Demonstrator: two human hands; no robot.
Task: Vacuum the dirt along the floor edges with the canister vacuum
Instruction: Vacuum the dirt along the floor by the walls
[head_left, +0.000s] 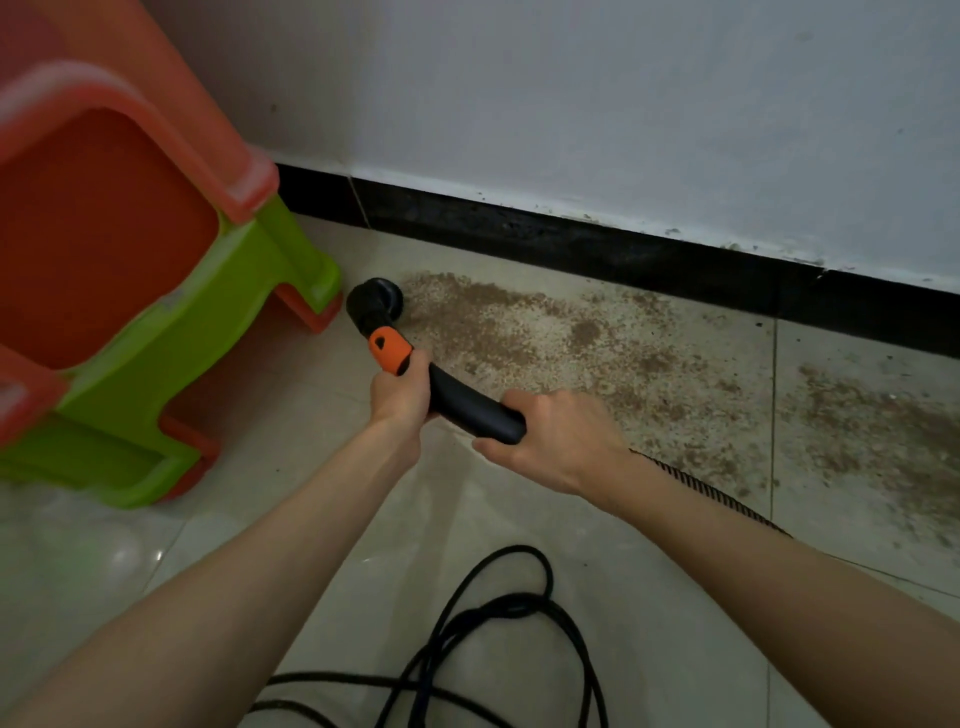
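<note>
A black vacuum handle tube (470, 405) with an orange collar (390, 353) ends in a round black brush nozzle (375, 302) that rests on the tiled floor. My left hand (400, 397) grips the tube just behind the orange collar. My right hand (550, 441) holds the rear end of the tube, where the ribbed hose (701, 488) leaves it and passes under my right forearm. Brown dirt (519, 327) is spread over the tiles from the nozzle rightward along the black baseboard (571, 244). More dirt (878, 441) lies at the far right.
Stacked orange and green plastic stools (130, 270) stand at the left, close to the nozzle. A black power cord (467, 649) lies looped on the floor between my forearms. A white wall (623, 104) rises above the baseboard.
</note>
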